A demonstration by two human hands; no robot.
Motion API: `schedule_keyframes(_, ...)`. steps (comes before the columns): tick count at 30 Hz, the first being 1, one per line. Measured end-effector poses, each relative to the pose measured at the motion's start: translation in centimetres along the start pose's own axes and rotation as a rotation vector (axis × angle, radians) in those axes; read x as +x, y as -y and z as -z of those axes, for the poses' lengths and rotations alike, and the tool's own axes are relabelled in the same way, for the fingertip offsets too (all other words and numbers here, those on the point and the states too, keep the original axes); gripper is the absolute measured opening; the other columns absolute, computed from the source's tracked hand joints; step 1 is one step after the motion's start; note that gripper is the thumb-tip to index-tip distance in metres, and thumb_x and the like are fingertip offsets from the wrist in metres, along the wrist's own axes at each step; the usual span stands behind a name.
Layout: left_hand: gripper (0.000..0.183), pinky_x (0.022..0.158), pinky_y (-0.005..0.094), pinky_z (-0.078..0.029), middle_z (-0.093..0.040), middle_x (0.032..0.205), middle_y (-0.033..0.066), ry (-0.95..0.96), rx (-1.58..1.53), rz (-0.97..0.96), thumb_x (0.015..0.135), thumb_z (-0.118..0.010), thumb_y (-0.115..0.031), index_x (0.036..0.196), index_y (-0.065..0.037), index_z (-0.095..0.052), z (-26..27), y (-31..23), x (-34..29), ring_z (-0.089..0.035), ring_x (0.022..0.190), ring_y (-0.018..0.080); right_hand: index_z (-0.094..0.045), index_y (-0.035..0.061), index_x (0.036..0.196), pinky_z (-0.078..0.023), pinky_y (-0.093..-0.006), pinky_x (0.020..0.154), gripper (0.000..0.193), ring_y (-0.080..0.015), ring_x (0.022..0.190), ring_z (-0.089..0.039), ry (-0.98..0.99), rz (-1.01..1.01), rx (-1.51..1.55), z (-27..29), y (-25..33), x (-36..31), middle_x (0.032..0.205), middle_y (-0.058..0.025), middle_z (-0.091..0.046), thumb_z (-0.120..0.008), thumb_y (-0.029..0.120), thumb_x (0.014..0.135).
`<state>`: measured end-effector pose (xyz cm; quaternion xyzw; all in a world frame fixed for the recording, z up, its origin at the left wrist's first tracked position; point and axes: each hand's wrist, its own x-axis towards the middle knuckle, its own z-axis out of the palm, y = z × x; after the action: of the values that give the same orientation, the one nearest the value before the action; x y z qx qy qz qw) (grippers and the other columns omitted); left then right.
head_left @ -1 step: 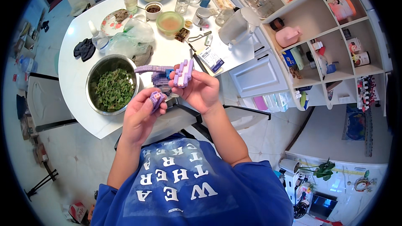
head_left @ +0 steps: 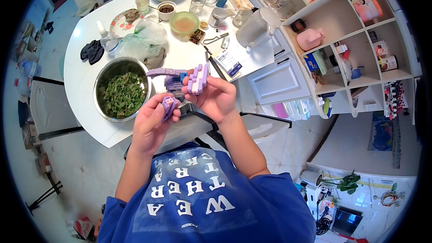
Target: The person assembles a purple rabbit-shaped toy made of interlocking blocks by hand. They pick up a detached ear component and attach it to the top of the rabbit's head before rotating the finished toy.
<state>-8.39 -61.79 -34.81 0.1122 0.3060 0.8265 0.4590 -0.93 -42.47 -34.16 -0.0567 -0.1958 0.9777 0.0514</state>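
Between the thumb and fingers of my left hand [head_left: 152, 123] is a small purple piece of building bricks [head_left: 169, 107] with a pale pink patch on it. My right hand [head_left: 218, 99] grips a larger purple-and-white piece of building bricks [head_left: 198, 79], held up a little higher. Both hands are in front of my chest at the near edge of the table. Just behind them, partly hidden by my hands, lies a purple and blue-grey brick-built piece [head_left: 173, 81] with a long curved arm stretching left.
On the white table [head_left: 83, 108] stands a steel bowl of green leaves [head_left: 100, 77], left of my hands. Farther back are a plastic bag [head_left: 139, 42], a floral plate [head_left: 118, 29], a green-rimmed bowl [head_left: 183, 23] and a kettle [head_left: 257, 29]. A chair [head_left: 263, 126] stands below the table edge.
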Motion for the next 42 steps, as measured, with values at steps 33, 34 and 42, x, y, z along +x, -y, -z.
schedule_keyframes(33,0.038,0.038,0.0182,-0.037,-0.064,0.065,0.0118,-0.289,0.502,-0.257,0.1,-0.051,-0.029,0.091,0.005,-0.065,-0.7,-4.1,-8.2,-0.05,0.042,0.0073,-0.056,-0.0042,0.116,-0.051,-0.0249,0.06,0.035,-0.0151,0.074,-0.064,0.166,-0.138,-0.777,-6.0,-2.7,-2.3,0.096,-0.011,-0.064,-0.055,0.023,0.094)
schedule_keyframes(34,0.038,0.038,0.0182,-0.037,-0.064,0.065,0.0114,-0.309,0.513,-0.262,0.1,-0.051,-0.029,0.09,0.005,-0.065,-0.7,-4.0,-8.2,-0.05,0.042,0.0072,-0.058,-0.004,0.113,-0.05,-0.0238,0.056,0.033,-0.0135,0.068,-0.062,0.15,-0.191,-0.8,-5.9,-2.6,-2.2,0.088,-0.0098,-0.063,-0.053,0.023,0.094)
schedule_keyframes(42,0.03,0.041,0.0187,-0.039,-0.064,0.066,0.0084,-0.372,0.683,-0.355,0.097,-0.058,-0.025,0.091,0.004,-0.067,-0.1,-3.6,-8.2,-0.052,0.046,0.0071,-0.068,-0.0064,0.095,-0.033,-0.0182,0.034,0.036,-0.0048,0.041,-0.049,0.084,-0.339,-1.051,-7.3,-1.3,-1.7,0.059,-0.0041,-0.059,-0.054,0.027,0.094)
